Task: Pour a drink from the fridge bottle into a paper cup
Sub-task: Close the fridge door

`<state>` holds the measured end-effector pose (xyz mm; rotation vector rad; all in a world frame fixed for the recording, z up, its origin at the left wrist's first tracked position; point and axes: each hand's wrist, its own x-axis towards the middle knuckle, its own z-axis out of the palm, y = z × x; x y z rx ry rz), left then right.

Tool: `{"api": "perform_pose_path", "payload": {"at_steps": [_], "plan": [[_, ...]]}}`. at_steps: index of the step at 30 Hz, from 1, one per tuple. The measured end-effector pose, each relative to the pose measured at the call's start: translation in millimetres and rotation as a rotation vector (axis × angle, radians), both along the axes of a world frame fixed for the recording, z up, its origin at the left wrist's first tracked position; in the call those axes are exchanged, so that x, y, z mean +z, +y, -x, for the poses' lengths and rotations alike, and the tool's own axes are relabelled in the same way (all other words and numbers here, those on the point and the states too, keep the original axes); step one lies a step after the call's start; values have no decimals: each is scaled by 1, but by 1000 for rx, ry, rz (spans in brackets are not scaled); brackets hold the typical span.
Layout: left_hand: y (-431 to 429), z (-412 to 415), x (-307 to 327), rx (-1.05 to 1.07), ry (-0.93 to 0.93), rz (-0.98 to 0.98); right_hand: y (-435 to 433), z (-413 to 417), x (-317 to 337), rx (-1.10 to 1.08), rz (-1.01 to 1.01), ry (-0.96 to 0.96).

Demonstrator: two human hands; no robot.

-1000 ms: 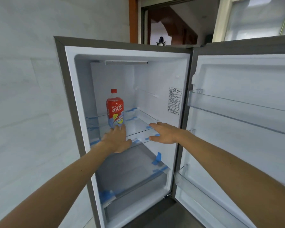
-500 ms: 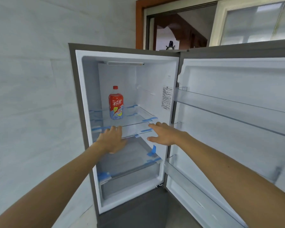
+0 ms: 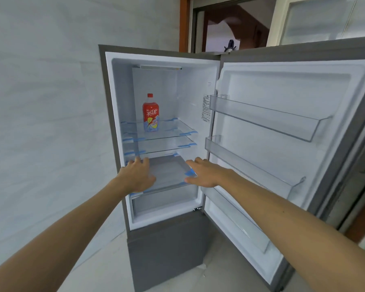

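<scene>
Both hands, left hand (image 3: pixel 137 175) and right hand (image 3: pixel 207 173), reach empty with fingers loosely spread below the bottle (image 3: pixel 150 113) standing upright on the fridge's (image 3: pixel 114 131) top glass shelf (image 3: pixel 177 131).

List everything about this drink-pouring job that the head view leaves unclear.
All in the head view:
- Paper cup: nowhere in frame; its place is unknown.
- Red-capped drink bottle: the label wraps its body, hiding the drink level.
- Sticker on the fridge's inner wall: print too small to read.
- Crisper drawer: its cloudy front hides any contents.
- Fridge door: its upper corner is cut off by the right frame edge.
</scene>
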<state>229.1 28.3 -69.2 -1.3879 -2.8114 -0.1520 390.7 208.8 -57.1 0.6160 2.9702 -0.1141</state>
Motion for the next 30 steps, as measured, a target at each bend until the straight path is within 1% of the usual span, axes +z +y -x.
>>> {"api": "perform_pose_path", "payload": {"at_steps": [11, 20, 25, 30], "plan": [[-28, -46, 3, -66, 25, 40, -41, -50, 4, -65, 19, 39], [-53, -79, -1, -160, 2, 13, -83, -98, -11, -170, 23, 20], [-42, -103, -12, -264, -30, 0, -93, -141, -19, -258, 17, -13], [-15, -145, -13, -373, -17, 3, -81, -194, -20, -369, 27, -21]]}}
